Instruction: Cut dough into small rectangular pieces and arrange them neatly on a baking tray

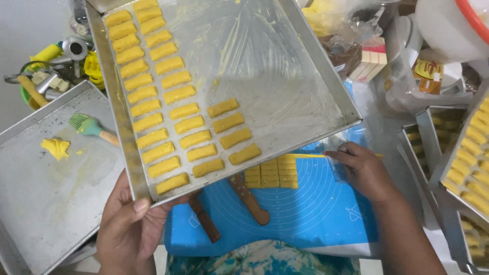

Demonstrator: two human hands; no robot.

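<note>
My left hand [127, 224] grips the near left corner of a large metal baking tray [305, 61], held tilted above the work surface. Rows of yellow dough bars [153, 94] fill the tray's left side; the greased right part is bare. My right hand [361, 170] rests on the blue silicone mat [305, 209] at the tray's near right edge, fingers over a thin yellow dough strip [305, 156]. Cut yellow dough pieces [272, 175] lie on the mat under the tray's edge. Two brown knife handles [249, 201] stick out from beneath the tray.
A second metal tray [46, 203] at left holds a lump of dough [55, 147] and a green pastry brush [91, 127]. Filled trays [468, 168] stack at right. Tools in a green bowl [46, 71] and bags and containers [387, 51] crowd the back.
</note>
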